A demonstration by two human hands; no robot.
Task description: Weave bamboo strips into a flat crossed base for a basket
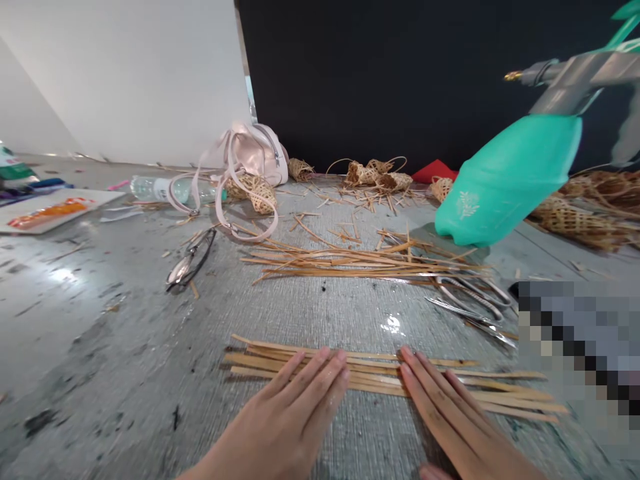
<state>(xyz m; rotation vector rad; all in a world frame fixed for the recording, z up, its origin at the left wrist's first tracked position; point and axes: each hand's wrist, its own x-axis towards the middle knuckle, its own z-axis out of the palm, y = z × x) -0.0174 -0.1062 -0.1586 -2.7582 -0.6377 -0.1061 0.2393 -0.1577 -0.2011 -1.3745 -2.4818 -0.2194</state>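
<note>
Several flat bamboo-like strips [373, 381] lie side by side across the table in front of me, roughly parallel. My left hand [300, 407] rests flat on them left of the middle, fingers stretched out. To the right, my right hand [450, 413] also lies flat over the strips with its fingers extended. Between the hands a stretch of the strips shows; the parts under my fingers are hidden. Neither hand grips anything.
Beyond lie a pile of longer strips [350, 260], scissors [470, 293] and tweezers [473, 320]. A green spray bottle [510, 180] appears tilted at right. Eyeglasses [190, 260], a pink bag [255, 157], a plastic bottle [175, 190], a tray [33, 227] and woven pieces [370, 175] are farther back.
</note>
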